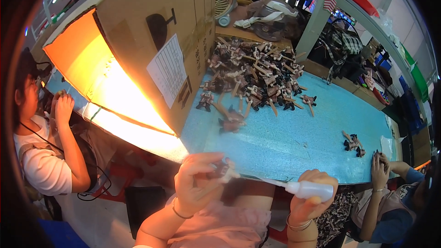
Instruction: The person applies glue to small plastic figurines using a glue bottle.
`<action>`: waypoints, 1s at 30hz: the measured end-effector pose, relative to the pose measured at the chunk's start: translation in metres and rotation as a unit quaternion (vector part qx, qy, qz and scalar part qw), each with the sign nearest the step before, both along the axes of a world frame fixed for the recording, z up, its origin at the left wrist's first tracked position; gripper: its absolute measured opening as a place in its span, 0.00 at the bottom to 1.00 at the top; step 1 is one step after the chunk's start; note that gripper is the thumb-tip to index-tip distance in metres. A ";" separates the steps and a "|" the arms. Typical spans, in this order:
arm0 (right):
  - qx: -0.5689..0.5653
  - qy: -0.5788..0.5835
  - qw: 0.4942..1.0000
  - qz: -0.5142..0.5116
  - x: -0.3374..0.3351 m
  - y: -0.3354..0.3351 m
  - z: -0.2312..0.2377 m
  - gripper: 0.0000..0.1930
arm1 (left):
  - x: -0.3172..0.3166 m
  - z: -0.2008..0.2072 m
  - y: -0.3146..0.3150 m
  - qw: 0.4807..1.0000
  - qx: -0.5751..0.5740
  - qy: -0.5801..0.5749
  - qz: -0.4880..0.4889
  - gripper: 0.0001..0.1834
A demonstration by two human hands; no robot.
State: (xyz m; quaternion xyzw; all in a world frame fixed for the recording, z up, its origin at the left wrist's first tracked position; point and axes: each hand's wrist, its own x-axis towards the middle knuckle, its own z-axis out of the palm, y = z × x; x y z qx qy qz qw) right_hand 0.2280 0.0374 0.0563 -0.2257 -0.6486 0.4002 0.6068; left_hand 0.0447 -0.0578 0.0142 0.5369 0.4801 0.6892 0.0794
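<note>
My left hand pinches a small toy figure just off the near edge of the table, its pale end facing right. The fingers cover part of it. In my right hand is a white squeeze bottle, lying almost level. Its thin nozzle points left toward the figure, with a gap between them. Beyond my hands, a heap of similar brown and pale figures covers the far part of the blue tabletop. A few single figures lie nearer, at the heap's front.
A large cardboard box, brightly lit inside, stands on the left. One co-worker sits left; another person's hands work at the right edge near a small group of figures. More figures fill a container below the table.
</note>
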 end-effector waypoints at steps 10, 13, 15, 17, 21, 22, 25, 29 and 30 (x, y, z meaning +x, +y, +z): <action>-0.237 -0.124 0.952 0.147 -0.030 0.077 -0.046 0.13 | -0.011 -0.017 -0.026 0.996 0.003 -0.079 0.049 0.17; -0.140 -0.280 0.949 0.049 -0.043 0.112 -0.065 0.12 | -0.015 -0.022 -0.040 0.991 0.004 -0.108 0.080 0.16; -0.042 -0.315 0.948 0.002 -0.046 0.129 -0.074 0.14 | -0.021 -0.021 -0.047 0.988 0.020 -0.114 0.105 0.17; 0.008 -0.352 0.931 -0.093 -0.050 0.131 -0.069 0.16 | -0.030 -0.023 -0.059 0.984 0.014 -0.135 0.111 0.17; 0.010 -0.422 0.897 -0.134 -0.031 0.142 -0.076 0.23 | -0.048 -0.038 -0.078 0.983 0.021 -0.128 0.132 0.18; 0.045 -0.422 0.888 -0.177 -0.028 0.132 -0.075 0.21 | -0.048 -0.038 -0.083 0.982 0.023 -0.130 0.132 0.18; 0.190 -0.469 0.821 -0.264 -0.027 0.104 -0.054 0.16 | -0.064 -0.048 -0.089 0.974 0.030 -0.165 0.149 0.18; 0.271 -0.363 0.892 -0.003 -0.092 -0.015 0.015 0.10 | -0.063 -0.037 -0.097 0.954 0.074 -0.225 0.182 0.15; 0.410 -0.352 0.839 0.058 -0.124 -0.035 0.020 0.09 | -0.064 -0.036 -0.102 0.953 0.083 -0.230 0.177 0.14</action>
